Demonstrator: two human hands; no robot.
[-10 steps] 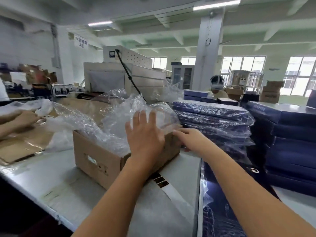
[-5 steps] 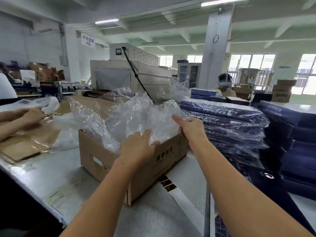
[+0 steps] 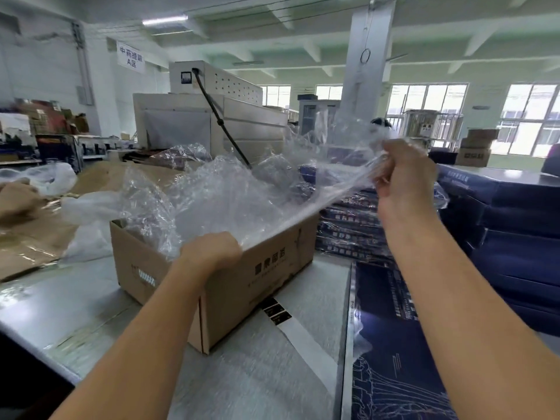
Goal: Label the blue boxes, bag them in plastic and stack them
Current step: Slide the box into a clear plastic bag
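Note:
A cardboard carton [image 3: 263, 277] full of crumpled clear plastic bags stands on the grey table. One clear plastic bag [image 3: 272, 192] is stretched out of it between my hands. My left hand [image 3: 212, 253] grips its near end at the carton's front rim. My right hand [image 3: 403, 174] pinches the other end, raised up and to the right. A flat blue box [image 3: 391, 344] lies on the table under my right forearm. Bagged blue boxes [image 3: 351, 231] are stacked behind the carton, and unbagged blue boxes [image 3: 515, 225] are stacked at the right.
A strip of black labels [image 3: 277, 313] on white backing lies in front of the carton. Flattened brown cardboard [image 3: 30, 237] and loose plastic cover the table's left part. A shrink-wrap machine [image 3: 209, 116] stands behind. Another person's head shows past the plastic.
My right hand has lifted up and to the right, pulling a bag out of the carton. My left hand has closed on the bag at the carton's rim. The view has come closer.

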